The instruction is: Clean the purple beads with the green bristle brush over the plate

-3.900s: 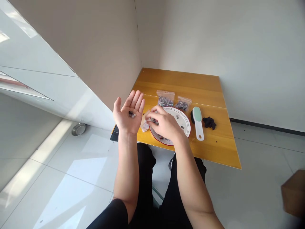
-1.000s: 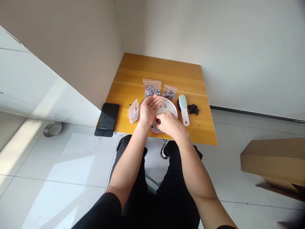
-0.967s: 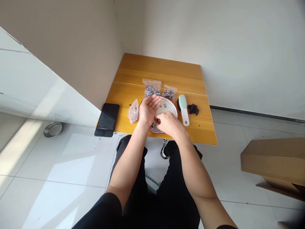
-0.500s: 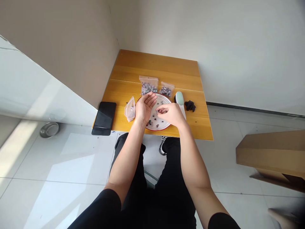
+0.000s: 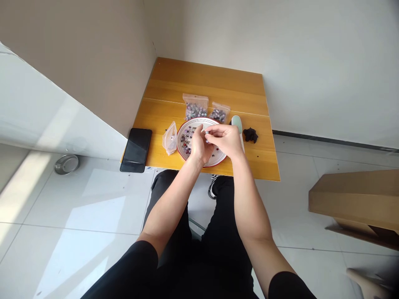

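Observation:
A white plate with a red rim (image 5: 202, 124) sits on the wooden table, with many small dark and purplish beads scattered mostly over its left half. Both hands are together above the plate. My left hand (image 5: 198, 148) stands on edge with its fingers curled, and whatever it may hold is hidden. My right hand (image 5: 224, 139) pinches a small pale bead (image 5: 207, 136) at its fingertips, close to the left fingers. Two clear zip bags of beads (image 5: 195, 107) lie just beyond the plate, and a small clear bag (image 5: 170, 138) lies to its left.
A black phone (image 5: 136, 150) lies at the table's left edge. To the right stand a white-handled lint brush (image 5: 237, 123) and a dark crumpled cloth (image 5: 250, 135). A cardboard box (image 5: 352, 199) and another person's hand (image 5: 364, 282) appear at lower right.
My left hand has moved right over the plate and turned from palm-up onto its edge. More beads show on the plate's left half. My right hand has lifted and now pinches a bead.

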`<state>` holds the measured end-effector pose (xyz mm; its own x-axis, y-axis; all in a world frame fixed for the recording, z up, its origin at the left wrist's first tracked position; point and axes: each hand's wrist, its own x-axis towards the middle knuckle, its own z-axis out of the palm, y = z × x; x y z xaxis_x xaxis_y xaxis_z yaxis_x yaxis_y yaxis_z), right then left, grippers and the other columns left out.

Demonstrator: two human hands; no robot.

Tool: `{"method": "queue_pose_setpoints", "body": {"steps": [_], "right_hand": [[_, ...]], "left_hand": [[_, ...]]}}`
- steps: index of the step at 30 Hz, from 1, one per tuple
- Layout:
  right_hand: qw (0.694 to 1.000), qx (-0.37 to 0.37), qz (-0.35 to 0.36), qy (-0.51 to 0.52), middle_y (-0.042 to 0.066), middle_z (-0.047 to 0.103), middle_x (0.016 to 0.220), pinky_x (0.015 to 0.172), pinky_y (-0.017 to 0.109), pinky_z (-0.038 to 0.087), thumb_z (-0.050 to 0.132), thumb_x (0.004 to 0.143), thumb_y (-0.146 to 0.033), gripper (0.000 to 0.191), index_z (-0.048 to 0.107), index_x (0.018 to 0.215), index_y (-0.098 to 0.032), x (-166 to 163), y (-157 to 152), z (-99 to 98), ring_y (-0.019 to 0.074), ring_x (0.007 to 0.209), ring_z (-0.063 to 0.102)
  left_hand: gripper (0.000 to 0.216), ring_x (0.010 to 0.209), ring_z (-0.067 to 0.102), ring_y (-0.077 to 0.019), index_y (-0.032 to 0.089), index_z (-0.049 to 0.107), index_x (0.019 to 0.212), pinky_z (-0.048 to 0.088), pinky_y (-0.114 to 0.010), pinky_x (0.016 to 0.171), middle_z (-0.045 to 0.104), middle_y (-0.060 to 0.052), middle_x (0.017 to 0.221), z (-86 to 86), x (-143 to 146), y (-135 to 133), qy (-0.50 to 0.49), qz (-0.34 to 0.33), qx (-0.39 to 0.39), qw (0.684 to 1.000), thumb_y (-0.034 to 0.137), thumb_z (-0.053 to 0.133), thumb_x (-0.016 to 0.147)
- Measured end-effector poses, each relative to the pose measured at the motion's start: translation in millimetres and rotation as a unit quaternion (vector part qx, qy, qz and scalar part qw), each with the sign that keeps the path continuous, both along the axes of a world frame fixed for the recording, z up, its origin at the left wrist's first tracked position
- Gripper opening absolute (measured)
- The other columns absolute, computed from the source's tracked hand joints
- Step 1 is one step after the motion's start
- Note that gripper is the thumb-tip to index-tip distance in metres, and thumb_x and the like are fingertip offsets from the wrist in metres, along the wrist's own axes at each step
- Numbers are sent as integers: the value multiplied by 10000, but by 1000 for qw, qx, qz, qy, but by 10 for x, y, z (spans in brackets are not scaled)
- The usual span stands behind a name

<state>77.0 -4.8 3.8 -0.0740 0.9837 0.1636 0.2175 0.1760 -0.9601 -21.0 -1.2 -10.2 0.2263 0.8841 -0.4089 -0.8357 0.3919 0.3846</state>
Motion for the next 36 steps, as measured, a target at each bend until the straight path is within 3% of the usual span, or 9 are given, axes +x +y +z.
{"method": "queue_pose_setpoints", "body": {"steps": [8,12,19,22,24,28,31,36], "right_hand": [[999,23,29,-37,34,805,912,807,364,641,744,750,-207,183,810,920,-216,-36,-20,-46,196,787,760],[996,21,74,-48,14,805,974,893,378,631,753,771,-203,205,810,963,-244,18,-46,-21,201,880,762],[993,66,67,-71,8,784,1062,893,380,633,770,774,-207,181,809,938,-273,51,-98,60,212,1008,730],[995,88,15,-53,22,789,992,855,367,627,714,820,-216,138,799,924,-249,91,-94,76,206,970,732],[989,112,-72,-66,32,786,963,810,354,617,668,853,-236,145,787,934,-233,165,-81,78,197,910,730],[932,116,-254,-231,48,768,964,749,382,574,652,853,-297,173,783,947,-235,401,-55,50,186,738,669],[894,58,-290,-337,69,737,964,760,434,547,700,797,-327,217,790,974,-238,547,-56,3,205,712,629],[870,-3,-286,-402,102,692,1041,809,486,527,713,765,-334,348,726,1096,-227,585,-77,-69,269,861,637]], "left_hand": [[492,1244,665,-262,98,735,931,472,-356,1116,776,-148,936,29,1,6,-57,11,1,998,414,358,956],[513,1335,608,-284,93,746,920,425,-404,1181,788,-158,988,35,-19,1,-54,14,19,998,431,361,953],[466,1420,529,-278,108,746,903,413,-396,1203,785,-148,1083,37,-36,5,-52,26,35,998,410,394,946],[485,1413,534,-296,77,742,954,441,-382,1180,773,-174,1120,42,-61,5,-58,32,36,997,436,415,946],[518,1406,542,-304,54,732,1007,462,-373,1160,755,-195,1169,60,-85,-3,-64,31,41,997,470,429,947],[575,1403,548,-288,61,703,1110,495,-364,1128,709,-178,1289,138,-130,-40,-89,32,79,992,532,411,958],[584,1410,544,-258,105,692,1158,500,-354,1121,678,-126,1357,211,-149,-71,-86,44,108,990,549,359,978],[595,1460,485,-252,149,676,1215,502,-365,1115,649,-98,1402,288,-172,-92,-83,63,117,988,569,319,991]]}}
